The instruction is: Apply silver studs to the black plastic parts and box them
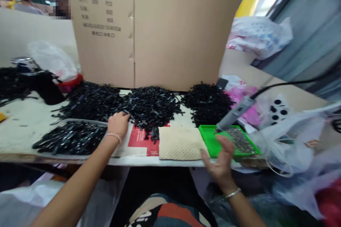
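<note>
My left hand [118, 125] is at the near edge of the middle heap of small black strips [151, 106], fingers curled together; whatever is in them is hidden. Just left of it lies a clear tray [97, 122] full of black pieces with shiny spots. My right hand [221, 161], slightly blurred, hovers at the near side of a green tray [205, 136], thumb and fingers apart, with nothing seen between them. Small metal parts [241, 140] fill the tray's right side. A grey corded tool like an electric screwdriver [236, 113] slants over the tray, tip down. Beside it rests a beige textured pad [181, 143].
A tall cardboard box [176, 32] stands behind the heaps. More black strips [207, 103] are piled at right and left. A black cup-like container [48, 87] stands at far left. Plastic bags [287, 138] crowd the right side. People are in the far background.
</note>
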Demonstrator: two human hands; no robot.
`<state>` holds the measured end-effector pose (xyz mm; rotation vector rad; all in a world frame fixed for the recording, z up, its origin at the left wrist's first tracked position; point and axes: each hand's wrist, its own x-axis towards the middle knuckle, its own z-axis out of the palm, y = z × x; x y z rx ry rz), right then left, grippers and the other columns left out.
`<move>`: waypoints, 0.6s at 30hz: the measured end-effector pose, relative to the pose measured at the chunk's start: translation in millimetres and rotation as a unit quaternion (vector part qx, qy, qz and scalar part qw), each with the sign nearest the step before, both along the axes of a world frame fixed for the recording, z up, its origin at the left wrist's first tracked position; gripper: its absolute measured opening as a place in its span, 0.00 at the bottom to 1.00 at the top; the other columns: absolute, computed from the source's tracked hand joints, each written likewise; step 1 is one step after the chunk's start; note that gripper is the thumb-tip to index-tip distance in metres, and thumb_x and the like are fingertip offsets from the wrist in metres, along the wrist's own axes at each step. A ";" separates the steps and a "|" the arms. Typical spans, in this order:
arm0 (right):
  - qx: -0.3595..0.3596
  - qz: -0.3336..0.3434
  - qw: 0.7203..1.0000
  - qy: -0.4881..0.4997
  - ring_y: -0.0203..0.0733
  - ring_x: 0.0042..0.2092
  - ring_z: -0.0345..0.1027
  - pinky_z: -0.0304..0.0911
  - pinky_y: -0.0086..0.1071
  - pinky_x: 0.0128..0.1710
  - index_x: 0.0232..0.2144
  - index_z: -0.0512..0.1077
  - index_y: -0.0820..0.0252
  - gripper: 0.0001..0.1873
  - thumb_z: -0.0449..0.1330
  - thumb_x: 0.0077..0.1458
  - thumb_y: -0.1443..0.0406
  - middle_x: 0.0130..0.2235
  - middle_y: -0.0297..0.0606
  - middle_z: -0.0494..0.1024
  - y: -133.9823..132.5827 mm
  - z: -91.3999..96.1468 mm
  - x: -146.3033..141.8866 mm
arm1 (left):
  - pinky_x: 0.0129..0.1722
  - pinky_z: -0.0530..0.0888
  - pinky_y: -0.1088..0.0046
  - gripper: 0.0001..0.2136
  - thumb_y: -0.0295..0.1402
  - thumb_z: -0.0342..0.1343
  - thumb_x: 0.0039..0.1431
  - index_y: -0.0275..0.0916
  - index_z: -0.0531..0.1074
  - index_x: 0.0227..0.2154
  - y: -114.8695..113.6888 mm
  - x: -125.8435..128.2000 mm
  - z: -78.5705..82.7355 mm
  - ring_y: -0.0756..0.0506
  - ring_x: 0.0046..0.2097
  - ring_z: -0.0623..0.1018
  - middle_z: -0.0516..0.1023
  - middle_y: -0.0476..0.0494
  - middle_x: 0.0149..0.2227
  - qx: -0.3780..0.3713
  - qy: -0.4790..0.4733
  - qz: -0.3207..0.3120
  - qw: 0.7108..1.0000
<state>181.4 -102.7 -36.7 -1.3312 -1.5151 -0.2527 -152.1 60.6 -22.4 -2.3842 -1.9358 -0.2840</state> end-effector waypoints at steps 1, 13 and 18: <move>-0.030 0.036 0.998 -0.051 0.51 0.55 0.59 0.58 0.54 0.55 0.55 0.57 0.50 0.31 0.63 0.50 0.66 0.51 0.44 0.63 0.0 -1.8 -3.1 | 0.38 0.68 0.62 0.17 0.27 0.45 0.58 0.39 0.79 0.39 3.4 2.9 -1.3 0.35 0.44 0.76 0.79 0.32 0.42 -0.003 0.003 -0.002 1.000; -0.216 0.041 0.970 -0.104 0.32 0.37 0.65 0.62 0.36 0.46 0.19 0.67 0.65 0.15 0.49 0.55 0.75 0.25 0.28 0.66 136.1 12.5 38.4 | 0.36 0.69 0.59 0.08 0.42 0.48 0.53 0.47 0.66 0.24 24.5 5.0 9.3 0.36 0.35 0.73 0.66 0.52 0.18 0.087 -0.309 0.207 0.924; -0.241 0.060 0.964 -0.092 0.28 0.27 0.60 0.59 0.31 0.37 0.11 0.60 0.66 0.20 0.52 0.54 0.76 0.17 0.25 0.56 151.3 4.9 54.0 | 0.31 0.68 0.67 0.07 0.35 0.46 0.56 0.43 0.59 0.24 44.5 8.5 8.7 0.44 0.31 0.71 0.67 0.54 0.19 0.105 -0.508 0.220 0.826</move>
